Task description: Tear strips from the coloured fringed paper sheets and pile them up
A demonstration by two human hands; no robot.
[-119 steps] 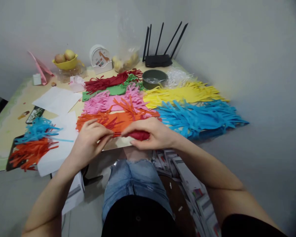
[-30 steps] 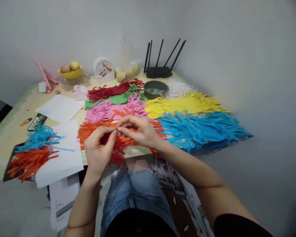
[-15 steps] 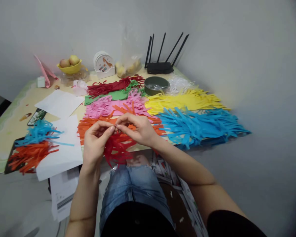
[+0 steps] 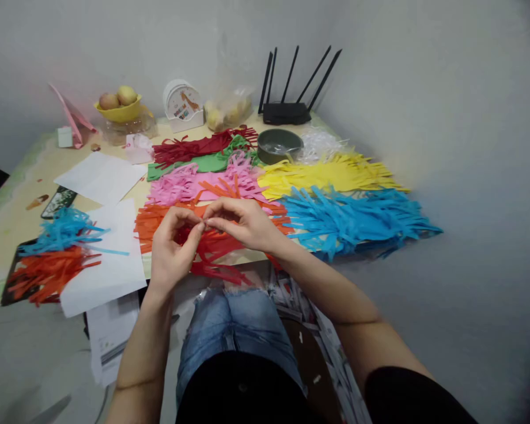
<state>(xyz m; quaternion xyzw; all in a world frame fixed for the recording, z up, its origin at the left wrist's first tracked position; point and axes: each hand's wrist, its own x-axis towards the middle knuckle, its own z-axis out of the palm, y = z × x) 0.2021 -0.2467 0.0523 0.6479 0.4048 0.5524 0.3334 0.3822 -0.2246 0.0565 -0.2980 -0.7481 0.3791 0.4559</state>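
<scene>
The red fringe point(image 4: 223, 272) looked like thin, matt paper or cloth, as did the blue fringe point(image 4: 357, 218). The white sheets point(image 4: 101, 176) were smooth paper. The router point(image 4: 287, 113) had a dull plastic look, the bag point(image 4: 229, 109) was clear, shiny plastic, and the jeans point(image 4: 234, 324) were frayed denim.

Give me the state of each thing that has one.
Left hand: pinching red strips
Right hand: pinching red strips
Red strips: dangling from the hands
Yellow bowl: holding fruit
Green bowl: uncovered, plastic inside
Router: antennas raised
Large blue fringe: spread out
Yellow fringe: spread out
</scene>
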